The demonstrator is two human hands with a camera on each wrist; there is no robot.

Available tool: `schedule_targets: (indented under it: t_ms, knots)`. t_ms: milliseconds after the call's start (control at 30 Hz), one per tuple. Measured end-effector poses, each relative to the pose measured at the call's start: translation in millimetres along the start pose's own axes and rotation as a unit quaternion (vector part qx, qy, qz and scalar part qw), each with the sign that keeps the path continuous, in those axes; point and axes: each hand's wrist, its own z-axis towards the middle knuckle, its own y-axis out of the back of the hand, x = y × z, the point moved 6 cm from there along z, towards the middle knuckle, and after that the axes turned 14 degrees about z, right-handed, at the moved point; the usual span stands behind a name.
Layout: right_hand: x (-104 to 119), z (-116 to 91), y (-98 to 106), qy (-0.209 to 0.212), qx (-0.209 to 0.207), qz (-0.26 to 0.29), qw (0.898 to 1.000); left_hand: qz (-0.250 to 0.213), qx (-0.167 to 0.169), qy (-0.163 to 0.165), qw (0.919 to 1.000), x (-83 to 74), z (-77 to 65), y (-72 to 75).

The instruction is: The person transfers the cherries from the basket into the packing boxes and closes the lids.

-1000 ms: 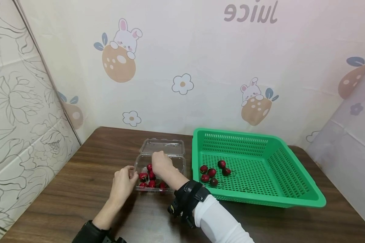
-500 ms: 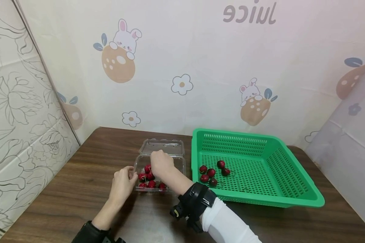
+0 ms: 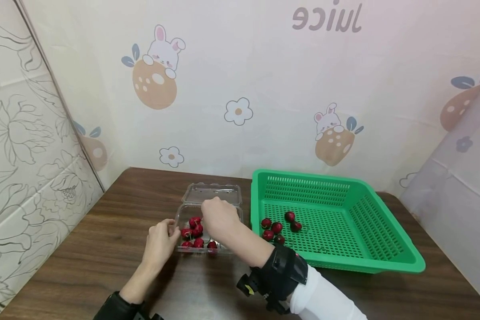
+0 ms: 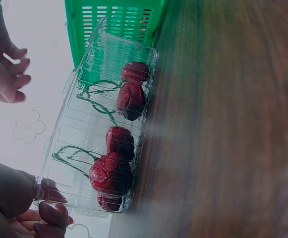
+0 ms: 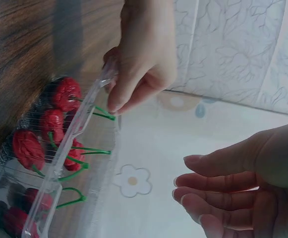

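Observation:
A clear plastic clamshell box [image 3: 209, 250] stands on the table, its lid [image 3: 212, 194] folded back behind it. Several red cherries [image 3: 198, 242] with green stems lie inside, mostly towards the left half. My left hand [image 3: 160, 242] pinches the box's left rim between thumb and fingers, as the left wrist view confirms. Over the box's right half is my right hand [image 3: 222, 218], hiding part of the inside. The right wrist view shows that hand [image 5: 233, 183] above the rim, fingers loosely bent and apart from the thumb, holding nothing.
Right of the box is a green perforated basket [image 3: 356, 266]. Several dark red cherries [image 3: 277, 228] sit at its left end. The brown wooden table [image 3: 84, 258] ends at a patterned wall covering [image 3: 208, 138] behind.
My right hand has drawn slightly to the right, its wrist and forearm swinging right. More of the cherries in the box now show. The left hand keeps its place on the rim.

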Motion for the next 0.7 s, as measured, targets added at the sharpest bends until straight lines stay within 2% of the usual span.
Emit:
schedule_targets:
  t_ms: [233,400,700]
  knots:
    - [-2,-18,14,0.032,-0.01,0.054,0.998,0.004,-0.005,-0.001,1.0,1.0,0.1,-0.3]
    - [-6,-30,21,0.063,-0.021,0.072,0.995,0.006,-0.007,0.002,1.0,1.8,0.1,-0.7]
    - [-29,-45,31,0.085,-0.016,0.065,0.994,0.006,-0.006,-0.006,1.0,-0.6,-0.3,0.6]
